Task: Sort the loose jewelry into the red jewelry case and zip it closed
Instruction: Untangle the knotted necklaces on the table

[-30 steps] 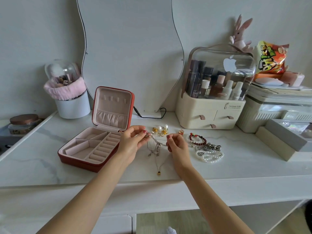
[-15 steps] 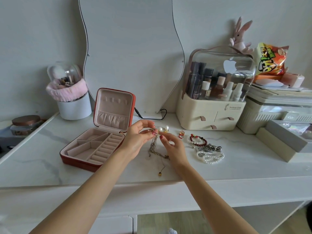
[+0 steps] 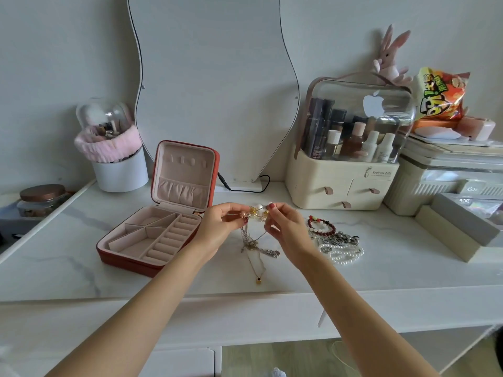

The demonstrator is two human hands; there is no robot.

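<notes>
The red jewelry case (image 3: 128,258) lies open on the white desk, its pink compartments bare and its lid (image 3: 185,175) standing upright. Just right of the case, my left hand (image 3: 220,227) and my right hand (image 3: 285,229) are raised above the desk, each pinching an end of a thin chain necklace (image 3: 251,244). The chain hangs in a tangle between them, and its small dark pendant (image 3: 258,280) touches the desk. Pearl-and-gold earrings (image 3: 258,210) lie just behind my fingers. A red bead bracelet (image 3: 321,227), a silver chain piece (image 3: 340,239) and a pearl bracelet (image 3: 344,254) lie to the right.
A wavy mirror (image 3: 212,85) stands behind the case with a black cable (image 3: 245,186) at its foot. A cream cosmetics organiser (image 3: 343,186) sits at the back right, boxes (image 3: 457,232) further right, a white brush pot (image 3: 119,172) at the back left.
Both hands have risen from the desk with the necklace and drawn closer together, so most of the chain now hangs in the air with only the pendant end down.
</notes>
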